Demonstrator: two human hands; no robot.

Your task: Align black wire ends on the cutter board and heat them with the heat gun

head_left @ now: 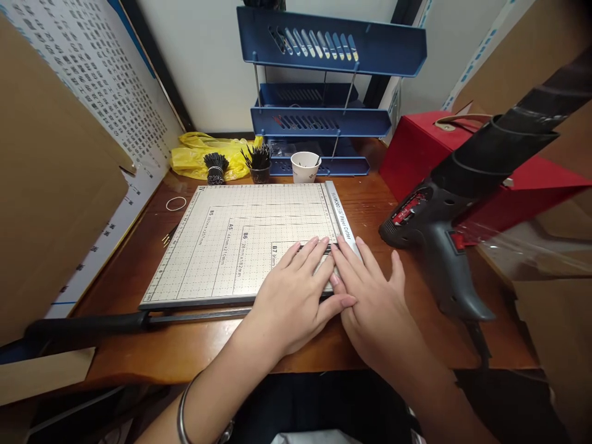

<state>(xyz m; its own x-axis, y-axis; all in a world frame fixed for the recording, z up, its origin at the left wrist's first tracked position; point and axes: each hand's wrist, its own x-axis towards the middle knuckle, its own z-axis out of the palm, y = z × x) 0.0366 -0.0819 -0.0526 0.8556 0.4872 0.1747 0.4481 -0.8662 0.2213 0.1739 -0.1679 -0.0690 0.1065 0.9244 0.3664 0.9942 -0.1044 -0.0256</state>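
Your left hand and right hand lay at the paper cutter's near right corner, fingers extended and curled around nothing visible, apparently steadying the dark strips partly hidden beneath them by the metal guide. The blade handle stuck out left along the bench's near edge; bare wood separated cutter from heat gun.

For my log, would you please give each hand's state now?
Left hand: open, palm down over black pieces on the paper cutter.
Right hand: open, palm down across its right edge.
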